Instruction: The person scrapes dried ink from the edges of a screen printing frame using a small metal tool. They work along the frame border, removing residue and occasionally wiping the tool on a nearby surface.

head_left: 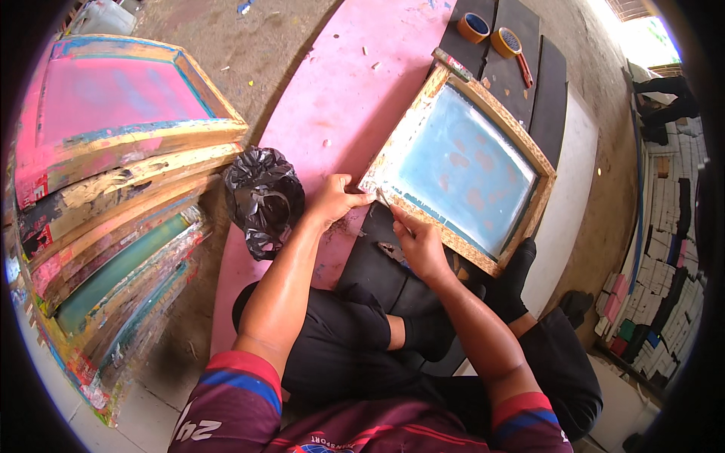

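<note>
Mid-frame, my left hand [332, 202] gripped a blue-meshed rectangular wooden screen [464, 170] by its corner while my right hand [418, 243] clutched a thin dark tool [384, 199].

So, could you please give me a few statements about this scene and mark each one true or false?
1. The left hand is at a corner of the frame. True.
2. The right hand is empty. False: the right hand holds a thin tool.
3. The black bag lies right of the frame. False: the black bag is on its left.
4. The top mesh of the stack is mostly pink. True.
</note>
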A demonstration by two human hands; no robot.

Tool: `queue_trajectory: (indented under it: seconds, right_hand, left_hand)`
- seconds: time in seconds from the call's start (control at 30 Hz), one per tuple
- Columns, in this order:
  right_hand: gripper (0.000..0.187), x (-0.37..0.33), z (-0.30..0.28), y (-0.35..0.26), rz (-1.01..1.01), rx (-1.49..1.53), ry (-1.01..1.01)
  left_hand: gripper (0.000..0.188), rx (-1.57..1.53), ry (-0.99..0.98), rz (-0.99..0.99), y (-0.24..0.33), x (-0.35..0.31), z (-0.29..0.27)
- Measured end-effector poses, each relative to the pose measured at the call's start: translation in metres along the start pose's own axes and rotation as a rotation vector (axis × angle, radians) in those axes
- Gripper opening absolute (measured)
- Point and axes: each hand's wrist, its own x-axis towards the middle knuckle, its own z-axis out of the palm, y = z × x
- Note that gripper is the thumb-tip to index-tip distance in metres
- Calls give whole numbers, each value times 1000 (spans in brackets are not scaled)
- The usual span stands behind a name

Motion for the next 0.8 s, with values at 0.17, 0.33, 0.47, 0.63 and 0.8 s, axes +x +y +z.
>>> queue_trajectory:
  seconds: [0.17,0.33,0.47,0.63,0.8]
  right_hand:
    - [40,3,14,25,-45,207,78]
    - [43,16,24,56,-348,76,185]
    - [44,5,17,35,-177,99,88]
    - [42,1,-1,18,334,977,-229]
    - [46,26,20,57,-140,478,15]
  left_hand:
    - [39,-15,-8,-28,9,-3,2]
    - [38,40,16,-44,13,-2,2]
    - [41,-14,-18,-54,1,1,-5]
    - [40,2,-18,-63,14,-4,-2]
    - [39,-47,-28,-51,11,-4,-1]
